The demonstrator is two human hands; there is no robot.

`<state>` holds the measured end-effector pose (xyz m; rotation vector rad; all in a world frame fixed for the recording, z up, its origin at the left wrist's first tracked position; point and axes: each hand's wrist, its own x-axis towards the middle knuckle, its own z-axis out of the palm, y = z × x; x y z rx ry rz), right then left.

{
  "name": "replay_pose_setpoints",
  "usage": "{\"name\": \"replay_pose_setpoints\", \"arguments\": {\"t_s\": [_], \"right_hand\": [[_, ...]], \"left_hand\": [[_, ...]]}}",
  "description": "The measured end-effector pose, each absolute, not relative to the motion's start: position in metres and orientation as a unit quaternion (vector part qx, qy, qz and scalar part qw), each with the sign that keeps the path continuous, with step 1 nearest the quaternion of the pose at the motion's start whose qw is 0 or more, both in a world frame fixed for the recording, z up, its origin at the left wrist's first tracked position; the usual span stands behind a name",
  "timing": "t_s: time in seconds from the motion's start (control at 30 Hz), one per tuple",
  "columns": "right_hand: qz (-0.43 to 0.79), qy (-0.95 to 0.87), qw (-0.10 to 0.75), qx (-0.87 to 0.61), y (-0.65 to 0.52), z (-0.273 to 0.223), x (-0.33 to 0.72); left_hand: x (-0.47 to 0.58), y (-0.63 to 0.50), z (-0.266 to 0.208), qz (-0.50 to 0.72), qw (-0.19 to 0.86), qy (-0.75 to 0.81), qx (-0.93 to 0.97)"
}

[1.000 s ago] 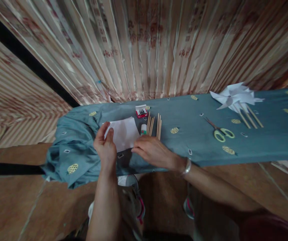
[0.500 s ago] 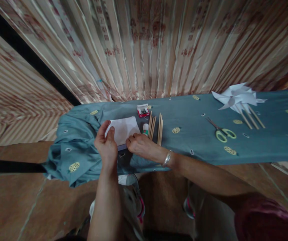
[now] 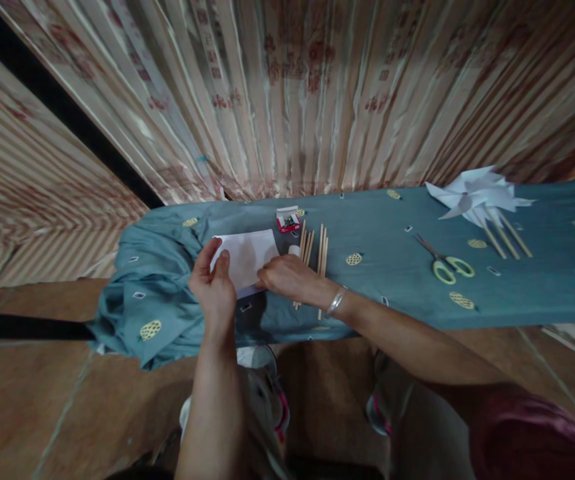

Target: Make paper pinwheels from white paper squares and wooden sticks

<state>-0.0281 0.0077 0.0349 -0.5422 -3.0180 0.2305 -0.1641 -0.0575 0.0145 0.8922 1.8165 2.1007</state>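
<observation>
Right between our two hands lies the white paper (image 3: 247, 252), spread flat on the left part of the cloth-covered table, with its lower edge toward us. Our left hand (image 3: 212, 283) is at its left side, thumb raised and fingers curved about that edge; we cannot tell whether they grip it. Our right hand (image 3: 290, 275) is bent low over the near right corner, its fingers bunched and their tips touching the paper; whether something is pinched there, we cannot make out. Just beyond those knuckles shows the white cap of a glue stick (image 3: 294, 251), the rest hidden from us. Beside it, two bundles of wooden sticks (image 3: 323, 243) lie roughly parallel, and our right hand and wrist partly cover them. Behind the paper's far right corner sits a small red box (image 3: 288, 221), its lid up and little dark pieces inside. Farther to the right we have scissors (image 3: 446, 264) with pale green handles, blades pointing away from us, and past them a cluster of white pinwheels (image 3: 482, 193) whose sticks slant toward our side. Under everything runs a teal cloth (image 3: 372, 263) with yellow printed motifs, rumpled at the left end, and behind the table hangs a pleated, patterned curtain (image 3: 342, 100).
</observation>
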Motion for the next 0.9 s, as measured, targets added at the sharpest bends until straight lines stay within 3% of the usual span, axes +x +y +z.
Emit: {"name": "replay_pose_setpoints", "arguments": {"t_s": [0.27,0.43,0.53,0.7,0.9], "right_hand": [[0.103,-0.976,0.047,-0.185,0.013,0.039,-0.026],[0.071,-0.957,0.151,-0.237,0.015,0.052,-0.024],[0.085,-0.919,0.25,-0.293,0.023,0.072,-0.006],[0.143,-0.802,0.435,-0.383,0.036,0.089,0.056],[0.255,-0.692,0.483,-0.472,0.037,0.064,0.126]], "left_hand": [[-0.164,-0.061,0.017,0.661,0.049,0.649,0.372],[-0.152,-0.069,0.035,0.569,-0.106,0.666,0.471],[-0.14,-0.074,0.047,0.547,-0.146,0.669,0.482],[-0.124,-0.069,0.045,0.561,-0.109,0.652,0.498],[-0.083,-0.044,0.022,0.546,-0.029,0.633,0.548]]}}
